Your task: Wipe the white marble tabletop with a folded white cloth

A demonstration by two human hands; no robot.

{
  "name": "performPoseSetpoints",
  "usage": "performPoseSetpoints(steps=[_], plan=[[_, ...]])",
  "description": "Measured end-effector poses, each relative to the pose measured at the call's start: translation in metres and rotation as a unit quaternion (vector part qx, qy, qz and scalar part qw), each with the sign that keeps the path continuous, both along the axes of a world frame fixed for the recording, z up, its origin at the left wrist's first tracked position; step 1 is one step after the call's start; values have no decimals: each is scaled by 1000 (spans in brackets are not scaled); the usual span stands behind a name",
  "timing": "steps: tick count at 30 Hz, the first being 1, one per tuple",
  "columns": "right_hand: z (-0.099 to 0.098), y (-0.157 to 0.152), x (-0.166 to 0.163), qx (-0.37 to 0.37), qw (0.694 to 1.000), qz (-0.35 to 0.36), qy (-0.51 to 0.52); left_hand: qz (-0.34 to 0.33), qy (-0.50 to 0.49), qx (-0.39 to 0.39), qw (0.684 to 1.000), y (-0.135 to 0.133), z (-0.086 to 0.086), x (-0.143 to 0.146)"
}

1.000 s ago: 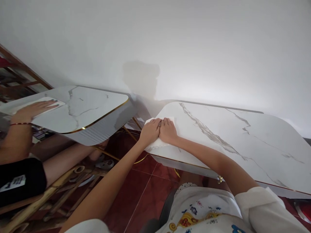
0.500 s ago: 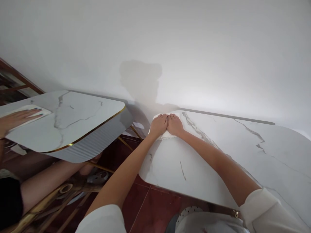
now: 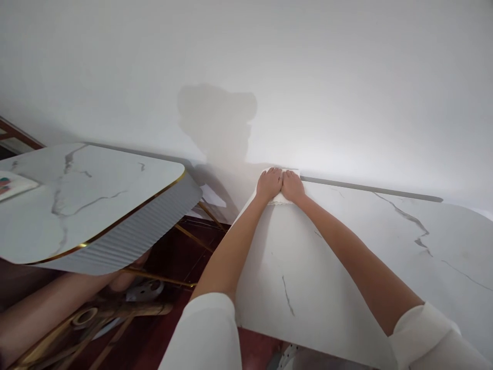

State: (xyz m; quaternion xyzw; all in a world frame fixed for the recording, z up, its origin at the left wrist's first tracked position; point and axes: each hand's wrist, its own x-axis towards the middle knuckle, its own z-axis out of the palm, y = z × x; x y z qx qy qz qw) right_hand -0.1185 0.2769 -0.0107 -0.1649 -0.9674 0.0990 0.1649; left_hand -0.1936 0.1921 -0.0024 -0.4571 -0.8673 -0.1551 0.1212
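Note:
My left hand and my right hand press side by side on a folded white cloth, fingers together and bent over it. Beneath it lies a white marble-patterned tabletop with grey veins and rounded corners. Both hands are at its far edge, close to the wall. The cloth shows below and beside the hands; its middle is hidden under them. Both arms are stretched forward.
To the left stands a similar marble-patterned table with gold trim and a ribbed side. Another person's fingers rest on a white cloth there. Below are that person's leg, a tape roll and wooden bars. A white wall rises behind.
Both my hands have slid the cloth to the right and farther away, toward the wall edge. My view has shifted, so the left table and the other person's hand appear farther left.

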Motion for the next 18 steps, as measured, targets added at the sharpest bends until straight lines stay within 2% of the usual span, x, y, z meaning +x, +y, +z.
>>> performPoseSetpoints(steps=[4, 8, 13, 18], plan=[[-2, 9, 13, -3, 999, -34, -2, -26, -7, -1, 1000, 13, -3, 9], [-4, 8, 26, -8, 998, -57, -2, -51, -8, -4, 999, 15, -5, 16], [-3, -3, 43, -17, 998, -64, 3, -72, -9, -2, 997, 7, -10, 25], [-1, -27, 62, -21, 997, -73, 7, -101, -3, -7, 995, -12, -9, 39]])
